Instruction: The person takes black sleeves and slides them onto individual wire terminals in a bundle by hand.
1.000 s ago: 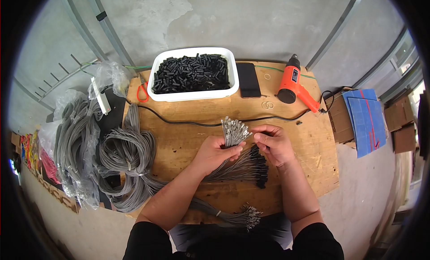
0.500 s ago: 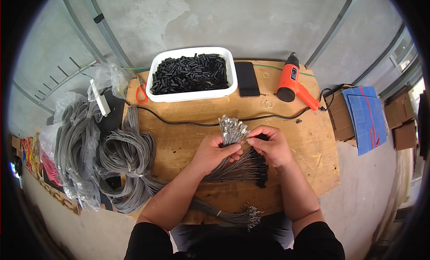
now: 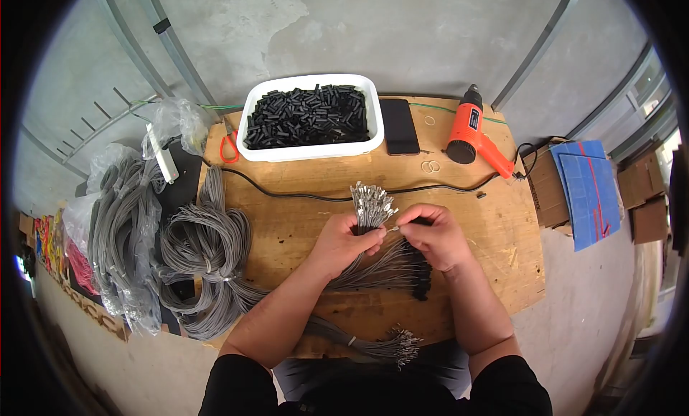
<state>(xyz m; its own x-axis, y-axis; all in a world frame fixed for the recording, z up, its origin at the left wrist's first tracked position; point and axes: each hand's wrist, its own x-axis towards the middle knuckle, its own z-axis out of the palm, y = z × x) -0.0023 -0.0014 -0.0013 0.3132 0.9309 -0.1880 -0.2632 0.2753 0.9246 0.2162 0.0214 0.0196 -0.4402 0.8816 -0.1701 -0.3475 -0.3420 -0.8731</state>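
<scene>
My left hand [image 3: 347,245] is wrapped round a bundle of grey cables [image 3: 372,206], whose silvery metal ends fan out above the thumb. Just right of it, my right hand [image 3: 433,237] pinches one small metal cable end [image 3: 393,229] between thumb and fingertips. Under and behind the hands lie grey cables with black ends [image 3: 420,274]. Closer to my body, another tied grey bundle with bare metal ends [image 3: 403,346] rests at the table's front edge.
A white tub [image 3: 308,155] of short black tubes stands at the back, between red-handled scissors [image 3: 229,148] and a black phone [image 3: 400,127]. An orange heat gun [image 3: 470,131] lies right. A black cord [image 3: 308,196] crosses the table [image 3: 502,237]. Coiled grey cables [image 3: 204,244] lie left.
My right hand has drawn slightly down from the top of the bundle, and a single metal end now shows apart from the others at its fingertips. My left hand keeps its hold.
</scene>
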